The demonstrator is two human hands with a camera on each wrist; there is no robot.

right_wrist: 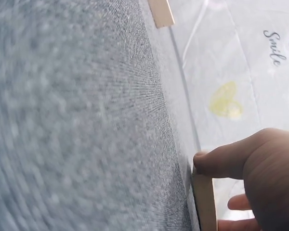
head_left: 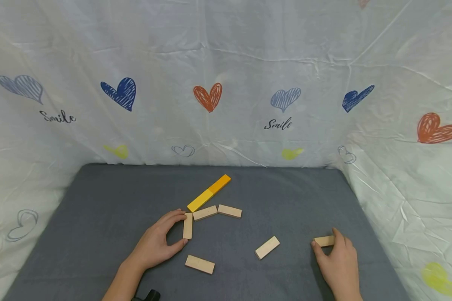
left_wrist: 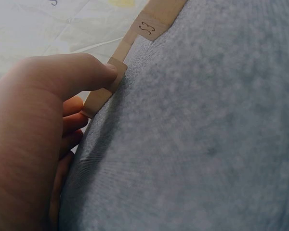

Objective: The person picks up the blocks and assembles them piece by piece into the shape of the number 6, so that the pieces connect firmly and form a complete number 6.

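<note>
While looking down from the head view, saw the left hand (head_left: 156, 243) stretched in from the lower left, with thumb and forefinger curved to grip a plain block (head_left: 188, 226) by its two ends. Found it at the near end of a bent row, beside a middle block (head_left: 205, 213) and an end block (head_left: 229, 211), below a yellow block (head_left: 199, 201) and an orange block (head_left: 219, 184) slanting end to end. Noted the right hand (head_left: 340, 261) well apart, bent inward, pinching a pale block (head_left: 324, 241). Saw between them a loose block (head_left: 200, 264) and a slanted block (head_left: 267, 247) on grey cloth (head_left: 286, 200).

In the left wrist view, saw the thumb pressed on smooth, square-edged wood, with fingers curled behind; noticed an inked mark (left_wrist: 147, 28) and woven, grainy fabric.

In the right wrist view, saw the thumb on one end of the slim rectangular pale block, with two fingers lower down; could not tell about the rest. Made out a creased white sheet (right_wrist: 216, 43) bearing a yellow heart (right_wrist: 226, 100).
</note>
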